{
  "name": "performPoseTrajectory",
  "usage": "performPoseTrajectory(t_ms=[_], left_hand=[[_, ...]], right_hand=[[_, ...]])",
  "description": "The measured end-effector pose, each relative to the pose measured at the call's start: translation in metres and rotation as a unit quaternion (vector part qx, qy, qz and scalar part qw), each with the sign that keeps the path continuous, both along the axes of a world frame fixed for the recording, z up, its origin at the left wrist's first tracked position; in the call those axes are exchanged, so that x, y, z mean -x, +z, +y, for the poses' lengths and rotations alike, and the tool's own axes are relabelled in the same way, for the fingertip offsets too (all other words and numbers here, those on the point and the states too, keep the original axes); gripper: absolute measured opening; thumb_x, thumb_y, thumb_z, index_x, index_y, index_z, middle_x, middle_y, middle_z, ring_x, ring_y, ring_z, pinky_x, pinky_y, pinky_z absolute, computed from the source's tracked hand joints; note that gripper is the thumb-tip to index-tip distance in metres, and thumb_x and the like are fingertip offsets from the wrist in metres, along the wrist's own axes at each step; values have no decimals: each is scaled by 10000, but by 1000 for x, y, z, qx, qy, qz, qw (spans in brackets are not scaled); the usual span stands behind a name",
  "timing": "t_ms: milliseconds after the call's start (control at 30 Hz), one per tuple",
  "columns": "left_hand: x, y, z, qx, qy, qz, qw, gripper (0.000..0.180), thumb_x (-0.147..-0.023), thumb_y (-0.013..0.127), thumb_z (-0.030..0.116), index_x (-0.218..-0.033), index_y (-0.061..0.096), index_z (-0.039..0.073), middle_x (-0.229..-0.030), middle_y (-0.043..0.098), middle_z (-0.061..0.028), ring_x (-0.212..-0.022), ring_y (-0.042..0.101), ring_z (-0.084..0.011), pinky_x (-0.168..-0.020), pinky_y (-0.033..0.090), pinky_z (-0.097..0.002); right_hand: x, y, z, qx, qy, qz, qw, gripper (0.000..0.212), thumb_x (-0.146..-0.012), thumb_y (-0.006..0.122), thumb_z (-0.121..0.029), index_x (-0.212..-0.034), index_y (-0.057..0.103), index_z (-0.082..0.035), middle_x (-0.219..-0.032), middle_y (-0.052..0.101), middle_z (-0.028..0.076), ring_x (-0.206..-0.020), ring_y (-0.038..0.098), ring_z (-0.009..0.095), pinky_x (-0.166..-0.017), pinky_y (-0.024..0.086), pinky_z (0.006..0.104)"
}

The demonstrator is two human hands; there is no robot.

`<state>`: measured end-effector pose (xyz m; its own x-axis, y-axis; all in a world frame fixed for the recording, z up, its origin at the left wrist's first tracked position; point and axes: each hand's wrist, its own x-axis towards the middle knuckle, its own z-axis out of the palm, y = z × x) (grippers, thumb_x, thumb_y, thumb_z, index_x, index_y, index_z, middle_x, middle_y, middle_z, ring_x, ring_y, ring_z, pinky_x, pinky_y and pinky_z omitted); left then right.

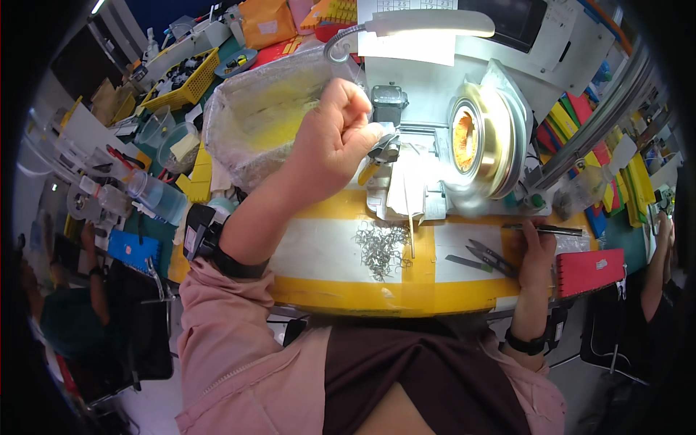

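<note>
Left hand (341, 119), nearly fisted (hold unclear), meets a grey-black fixture (388, 150), right hand (537, 254) half-curled on a slim black tool (564, 230).

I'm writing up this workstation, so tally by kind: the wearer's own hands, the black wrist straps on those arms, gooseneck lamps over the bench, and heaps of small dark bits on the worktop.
Hands: 2 (left hand, right hand)
Black wrist straps: 2 (left strap, right strap)
Gooseneck lamp: 1
Heap of small bits: 1
Total: 6
</note>
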<state>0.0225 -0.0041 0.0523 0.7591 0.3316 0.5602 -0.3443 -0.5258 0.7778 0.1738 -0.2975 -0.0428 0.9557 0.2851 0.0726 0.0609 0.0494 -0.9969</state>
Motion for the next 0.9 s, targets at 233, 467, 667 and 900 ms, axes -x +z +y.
performPoseTrajectory(t_ms=[233,467,667,900], left_hand=[[1,8,1,-201,87,17,976,117,-704,668,61,-803,609,38,-534,406,-37,-494,424,-117,-474,350,-258],[-2,5,4,-214,79,11,973,83,-681,693,70,-739,640,46,-663,461,-64,-568,480,-187,-518,388,-287],[-3,2,6,-222,84,-12,971,89,-671,694,56,-720,624,29,-729,397,-51,-629,451,-173,-549,383,-275],[-5,-1,6,-209,78,-25,974,86,-670,691,45,-707,619,17,-744,407,-48,-649,452,-164,-566,384,-272]], right_hand=[[0,-1,1,-1,14,6,1000,54,-830,522,-95,-817,496,-50,-617,496,11,-530,457,78,-516,348,198],[-2,-5,-2,-2,26,1,1000,56,-829,524,-97,-828,501,-46,-625,507,18,-532,456,78,-517,345,199],[-2,-4,-2,31,22,-22,999,54,-828,530,-91,-827,501,-45,-628,512,17,-524,456,73,-503,345,198],[-2,-5,-1,25,39,-16,999,57,-828,534,-89,-817,502,-43,-623,504,9,-525,458,68,-492,347,192]])
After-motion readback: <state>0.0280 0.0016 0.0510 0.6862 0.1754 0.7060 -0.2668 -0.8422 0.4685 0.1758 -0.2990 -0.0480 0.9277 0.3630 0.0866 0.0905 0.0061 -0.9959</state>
